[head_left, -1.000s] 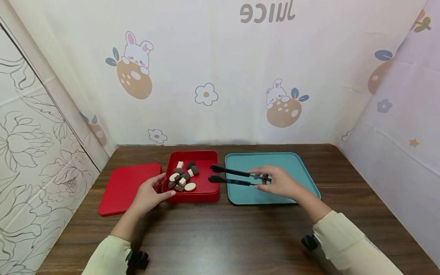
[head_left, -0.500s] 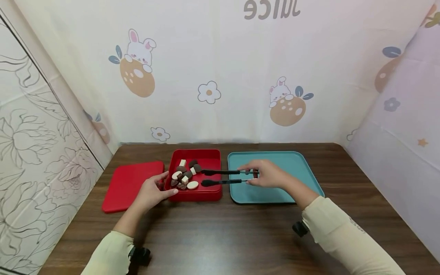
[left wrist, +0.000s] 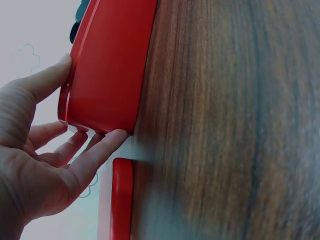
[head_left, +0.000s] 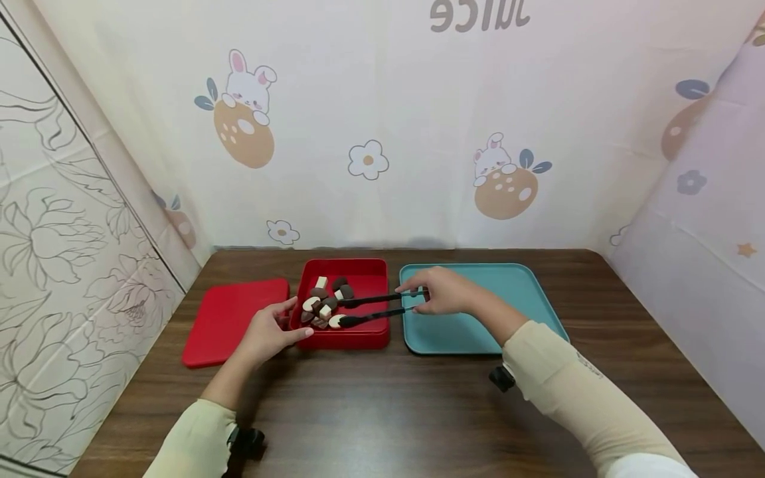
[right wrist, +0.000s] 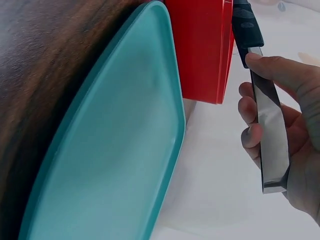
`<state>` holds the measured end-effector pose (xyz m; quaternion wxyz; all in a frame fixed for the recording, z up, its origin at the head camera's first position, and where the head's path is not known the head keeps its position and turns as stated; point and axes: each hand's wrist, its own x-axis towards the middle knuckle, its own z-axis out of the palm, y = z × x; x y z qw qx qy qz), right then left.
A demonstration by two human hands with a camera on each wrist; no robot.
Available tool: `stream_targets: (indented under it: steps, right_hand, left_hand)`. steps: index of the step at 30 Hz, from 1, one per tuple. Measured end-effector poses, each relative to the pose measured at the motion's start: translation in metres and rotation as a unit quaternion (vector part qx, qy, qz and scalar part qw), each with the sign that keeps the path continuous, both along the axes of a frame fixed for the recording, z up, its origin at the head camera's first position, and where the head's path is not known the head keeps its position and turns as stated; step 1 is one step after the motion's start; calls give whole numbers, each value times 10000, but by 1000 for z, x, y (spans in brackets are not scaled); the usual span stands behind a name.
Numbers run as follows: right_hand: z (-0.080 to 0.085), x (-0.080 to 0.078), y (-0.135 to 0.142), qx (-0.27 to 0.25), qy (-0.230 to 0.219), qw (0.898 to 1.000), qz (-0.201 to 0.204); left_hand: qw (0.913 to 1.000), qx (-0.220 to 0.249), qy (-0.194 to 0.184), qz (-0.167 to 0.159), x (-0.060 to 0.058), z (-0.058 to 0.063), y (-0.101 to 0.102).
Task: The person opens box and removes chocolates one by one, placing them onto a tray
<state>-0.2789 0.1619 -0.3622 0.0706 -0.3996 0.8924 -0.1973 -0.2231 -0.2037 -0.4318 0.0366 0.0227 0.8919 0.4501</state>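
Note:
A red box (head_left: 343, 340) holds a pile of chocolates (head_left: 319, 293), brown and white pieces, at its left side. My left hand (head_left: 269, 332) grips the box's near left corner; in the left wrist view the thumb lies near the rim and the fingertips press the side wall (left wrist: 110, 70). Metal tongs (right wrist: 272, 145) with black ends are held in my right hand (head_left: 448, 291), between thumb and fingers. The tongs' arms stand apart, reaching into the box from the right. The nearer black tip overlaps a white oval chocolate (head_left: 335, 321); the farther one is beside the brown pieces.
A red lid (head_left: 233, 322) lies left of the box on the wooden table (head_left: 370, 411). Right of the box is a teal tray (head_left: 466, 342), beneath my right forearm. A printed curtain (head_left: 406, 199) hangs behind the table.
My right hand has moved left with the tongs, bringing their tips from the box's right wall over to the chocolates. The left hand keeps its place on the box.

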Motion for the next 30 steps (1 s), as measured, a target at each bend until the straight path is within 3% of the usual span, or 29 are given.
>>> stream_targets:
  steps: [19, 30]
  right_hand:
    - [9, -34, -28, 625, -443, 9969, 162]
    - [19, -35, -32, 938, -823, 9922, 74]
  left_hand:
    - [10000, 28, 6, 17, -1, -1, 2]
    - [9999, 87, -25, 56, 0, 0, 0]
